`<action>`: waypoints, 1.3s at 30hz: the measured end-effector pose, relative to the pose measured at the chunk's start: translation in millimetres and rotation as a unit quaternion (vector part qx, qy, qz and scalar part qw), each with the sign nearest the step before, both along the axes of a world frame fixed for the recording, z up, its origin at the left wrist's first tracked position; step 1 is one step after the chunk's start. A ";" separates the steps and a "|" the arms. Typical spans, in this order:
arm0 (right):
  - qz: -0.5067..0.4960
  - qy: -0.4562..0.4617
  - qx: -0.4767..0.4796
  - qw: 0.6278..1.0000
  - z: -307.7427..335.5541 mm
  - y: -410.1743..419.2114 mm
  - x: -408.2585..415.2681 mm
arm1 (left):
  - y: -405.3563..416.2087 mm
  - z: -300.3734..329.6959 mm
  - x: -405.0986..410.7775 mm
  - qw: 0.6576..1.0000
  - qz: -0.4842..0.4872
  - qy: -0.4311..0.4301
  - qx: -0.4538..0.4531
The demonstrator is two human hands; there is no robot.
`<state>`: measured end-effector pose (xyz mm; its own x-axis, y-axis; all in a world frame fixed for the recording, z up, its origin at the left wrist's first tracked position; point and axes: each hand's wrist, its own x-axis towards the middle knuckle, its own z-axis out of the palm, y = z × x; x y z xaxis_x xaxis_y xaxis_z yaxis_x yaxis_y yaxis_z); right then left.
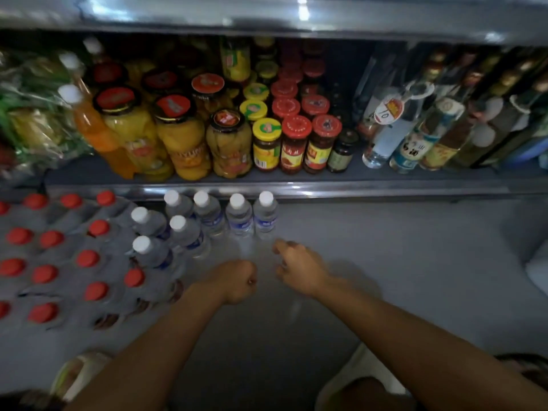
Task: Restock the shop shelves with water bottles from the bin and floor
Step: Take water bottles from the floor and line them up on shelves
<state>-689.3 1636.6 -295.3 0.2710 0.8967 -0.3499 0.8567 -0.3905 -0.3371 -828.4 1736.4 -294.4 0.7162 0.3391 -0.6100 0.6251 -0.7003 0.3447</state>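
Observation:
Several clear white-capped water bottles stand upright on the grey floor just below the lowest shelf edge. The rightmost one is at the end of the row. My left hand is a closed fist, empty, on the floor just in front of the bottles. My right hand hovers a little to the right with fingers loosely curled and apart, holding nothing, just short of the rightmost bottle.
Shrink-wrapped packs of red-capped bottles fill the floor at left. The shelf above holds jars of yellow fruit, red- and yellow-lidded sauce jars and glass liquor bottles. Bare grey floor lies to the right.

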 end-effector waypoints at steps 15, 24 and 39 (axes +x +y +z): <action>-0.065 -0.018 0.049 0.997 -18.9 82.6 50.3 | 28.0 -45.5 11.8 0.999 0.021 0.038 -0.019; 0.004 -0.041 0.042 0.998 -21.6 120.3 63.0 | 44.9 -49.3 10.8 1.000 0.019 0.022 -0.010; 0.000 0.022 0.111 0.994 90.6 90.7 68.6 | 60.4 31.6 2.7 0.996 0.030 -0.073 0.050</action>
